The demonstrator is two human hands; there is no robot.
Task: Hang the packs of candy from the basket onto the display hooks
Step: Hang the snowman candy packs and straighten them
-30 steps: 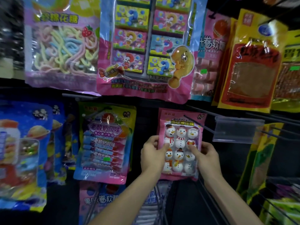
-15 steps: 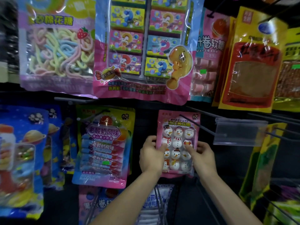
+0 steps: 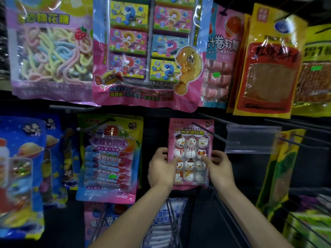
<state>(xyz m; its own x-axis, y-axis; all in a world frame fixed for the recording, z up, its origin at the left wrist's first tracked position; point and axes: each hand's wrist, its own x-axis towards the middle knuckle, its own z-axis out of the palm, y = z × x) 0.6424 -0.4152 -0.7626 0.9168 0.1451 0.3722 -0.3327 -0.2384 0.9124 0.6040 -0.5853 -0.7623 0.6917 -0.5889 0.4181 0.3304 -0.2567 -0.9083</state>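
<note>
The left hand (image 3: pixel 161 170) and the right hand (image 3: pixel 219 170) grip the pink snowman pack (image 3: pixel 190 153) by its two side edges, thumbs on the front; the other fingers are hidden behind it; whether the hole at its top sits on a hook (image 3: pixel 207 131) is hard to make out, because a dark rod crosses the upper right corner; the basket is not in view; the packs at the left and right borders are cut off and blurred; dark open room lies between this pack and the yogurt candy pack (image 3: pixel 109 158), and below the clear label holder (image 3: pixel 250 139).
</note>
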